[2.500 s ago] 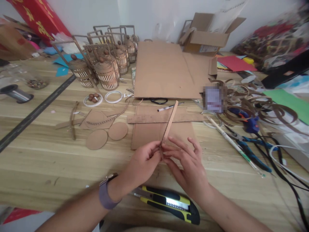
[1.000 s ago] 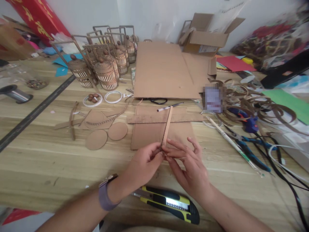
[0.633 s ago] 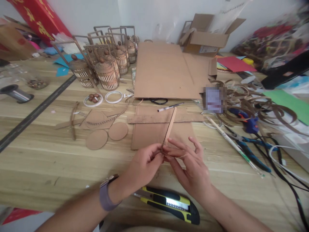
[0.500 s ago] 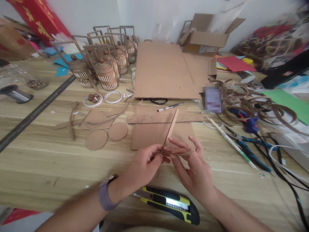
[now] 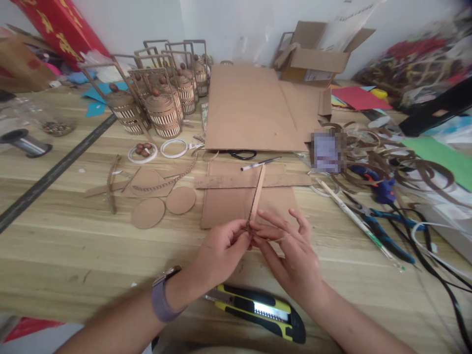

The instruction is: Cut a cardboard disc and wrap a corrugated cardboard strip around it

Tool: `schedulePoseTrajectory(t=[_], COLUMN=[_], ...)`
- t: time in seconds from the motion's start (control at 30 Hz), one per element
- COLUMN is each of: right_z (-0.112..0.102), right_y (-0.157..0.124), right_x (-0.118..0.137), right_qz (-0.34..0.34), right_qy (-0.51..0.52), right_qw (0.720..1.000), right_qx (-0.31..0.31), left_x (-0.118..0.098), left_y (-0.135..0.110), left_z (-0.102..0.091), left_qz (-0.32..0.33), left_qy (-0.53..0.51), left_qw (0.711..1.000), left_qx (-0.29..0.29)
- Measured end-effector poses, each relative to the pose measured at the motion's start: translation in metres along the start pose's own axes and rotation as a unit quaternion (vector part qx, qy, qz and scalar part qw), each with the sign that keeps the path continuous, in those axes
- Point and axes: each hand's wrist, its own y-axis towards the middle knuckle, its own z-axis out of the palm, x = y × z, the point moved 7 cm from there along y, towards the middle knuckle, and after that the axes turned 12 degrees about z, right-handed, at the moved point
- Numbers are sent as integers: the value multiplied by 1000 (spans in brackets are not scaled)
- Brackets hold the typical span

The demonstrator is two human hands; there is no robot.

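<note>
A narrow corrugated cardboard strip stands up from my hands, leaning away over a flat cardboard piece. My left hand, with a purple watch on the wrist, pinches the strip's near end. My right hand pinches the same end with thumb and forefinger, the other fingers spread. A yellow and black utility knife lies on the table right under my wrists.
Two cardboard discs and scraps lie at left. Small cardboard lanterns stand at the back left. A big cardboard sheet and an open box are behind. Blue pliers, cables and curled strips crowd the right.
The strip's far end has swung a little from side to side and shortened slightly above my fingers. Both hands keep their pinch in nearly the same place.
</note>
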Motion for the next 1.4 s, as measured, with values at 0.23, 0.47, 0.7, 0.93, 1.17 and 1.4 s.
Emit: schedulePoseTrajectory(t=[0.23,0.47,0.7,0.93,1.17,1.4], right_z=[-5,-2,-2,-7,-1,-1], right_y=[1,-1,1,2,-2,0], right_x=[-5,0,-2,-7,-1,-2], right_qz=[26,10,3,34,5,-1], right_qy=[19,16,-6,19,0,-13], right_qw=[999,1000,1000,999,1000,1000], right_qx=[6,1,-6,-2,11,10], left_x=[0,-3,-2,-3,-3,0], left_y=[-2,1,-1,-2,1,-2], left_z=[4,4,2,5,2,1], left_qz=[6,-4,12,6,7,8], left_qy=[-10,-40,-17,-20,9,39], left_qw=[1000,999,1000,1000,1000,999], left_qx=[17,13,9,22,19,18])
